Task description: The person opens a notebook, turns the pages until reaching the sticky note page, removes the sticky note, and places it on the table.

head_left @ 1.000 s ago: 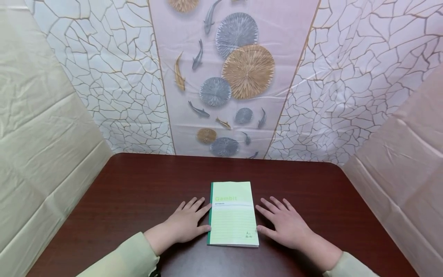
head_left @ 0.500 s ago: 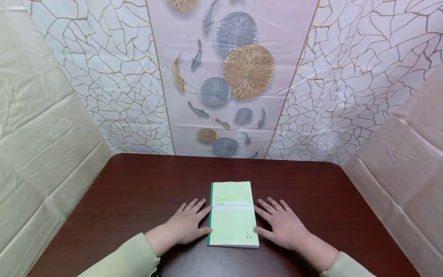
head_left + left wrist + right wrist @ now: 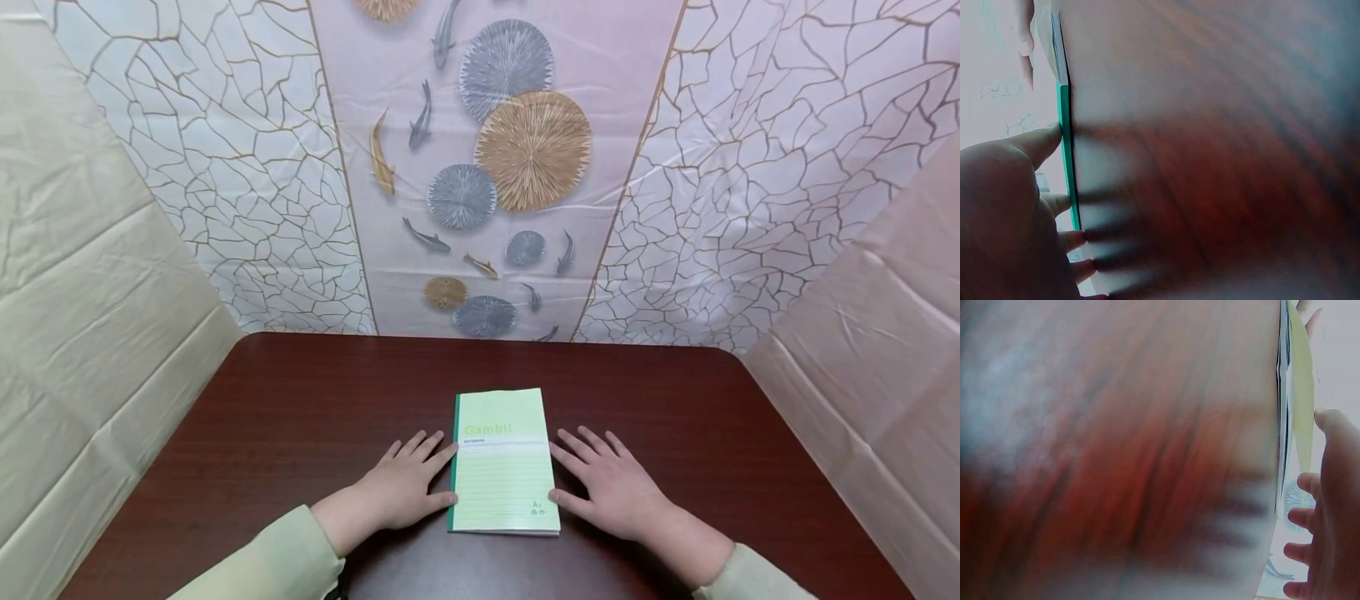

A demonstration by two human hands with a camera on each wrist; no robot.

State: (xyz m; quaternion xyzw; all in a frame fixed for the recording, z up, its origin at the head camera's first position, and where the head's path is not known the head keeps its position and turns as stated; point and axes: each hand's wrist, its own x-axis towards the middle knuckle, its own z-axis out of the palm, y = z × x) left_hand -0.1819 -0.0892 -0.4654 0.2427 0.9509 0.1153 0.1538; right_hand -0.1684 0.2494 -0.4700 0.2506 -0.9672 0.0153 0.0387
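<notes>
A pale green notebook (image 3: 501, 483) with a dark green spine lies on the table between the two hands, its cover reading "Gambit". My left hand (image 3: 401, 485) is palm down with straight, spread fingers; in the left wrist view its thumb and index fingertip touch the green spine (image 3: 1066, 150). On the other side, my right hand (image 3: 617, 490) is also spread, its thumb and index fingertips at the notebook's right edge. The right wrist view shows the cover (image 3: 1302, 394) bowed up a little above the page edges (image 3: 1283, 419), with the thumb tip against the cover.
The dark red-brown table (image 3: 337, 383) has rounded far corners. Behind it hangs a patterned cloth (image 3: 465, 275) with fish and round shapes. Plain beige cloth walls (image 3: 97, 333) rise on the left and right sides.
My right hand has slid slightly left, bringing its thumb and index fingertips onto the notebook's right edge. The left hand has stayed almost still at the spine. The head view has shifted slightly.
</notes>
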